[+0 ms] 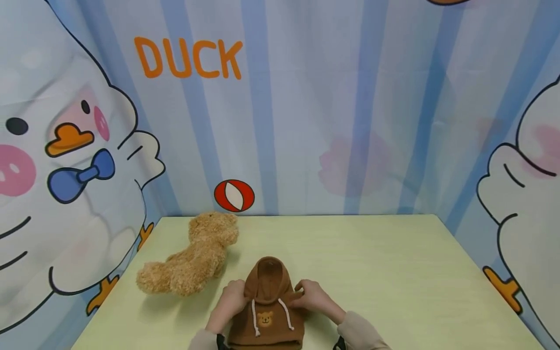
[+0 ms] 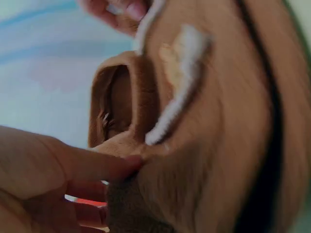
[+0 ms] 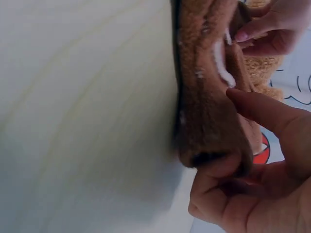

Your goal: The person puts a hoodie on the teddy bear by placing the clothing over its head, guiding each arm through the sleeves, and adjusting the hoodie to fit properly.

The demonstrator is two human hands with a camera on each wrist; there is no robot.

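A small brown hoodie (image 1: 275, 335) with white drawstrings and a bear face on its chest is held up in front of me, its hood upward. My left hand (image 1: 235, 297) pinches it at the shoulder beside the hood, the thumb lying on the front in the left wrist view. On the opposite side my right hand (image 1: 316, 299) pinches the other shoulder; the right wrist view shows its thumb on the fabric and curled fingers at the sleeve opening (image 3: 211, 158). A curly tan teddy bear (image 1: 197, 262) lies on the table to the left of the hoodie.
The pale yellow-green table (image 1: 393, 262) reaches back to a blue striped curtain (image 1: 306, 97) printed with ducks, the word DUCK and a red ball (image 1: 234, 195). Similar printed cloth stands along the left and right sides.
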